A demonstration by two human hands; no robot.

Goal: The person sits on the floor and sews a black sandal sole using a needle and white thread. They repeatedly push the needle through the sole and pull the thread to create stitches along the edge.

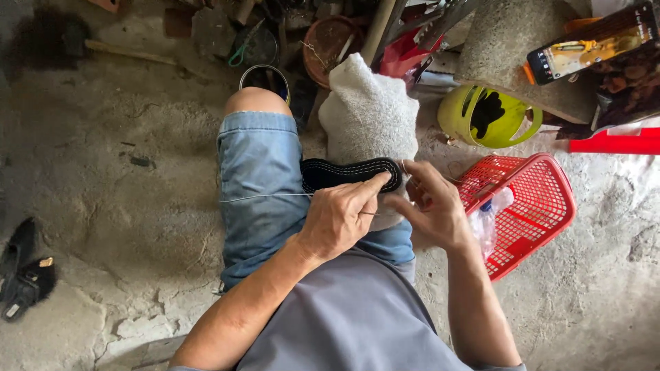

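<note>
the shoe sole (350, 174) is black, edged with a row of pale stitches. the thread (265, 197) looks whitish, though it is too thin to be sure. the cloth (370, 113) is off-white and nubbly. the shorts (258, 185) are faded blue denim, the shirt (350, 323) grey. the basket (533, 206) is red mesh, the helmet (488, 117) yellow-green, the floor (124, 206) mottled grey, the sandals (24, 271) black.

Shoe sole (350, 173) on lap, against towel bundle (370, 110); basket (543, 206) right on floor (103, 172); sandals (24, 271) far left.
</note>
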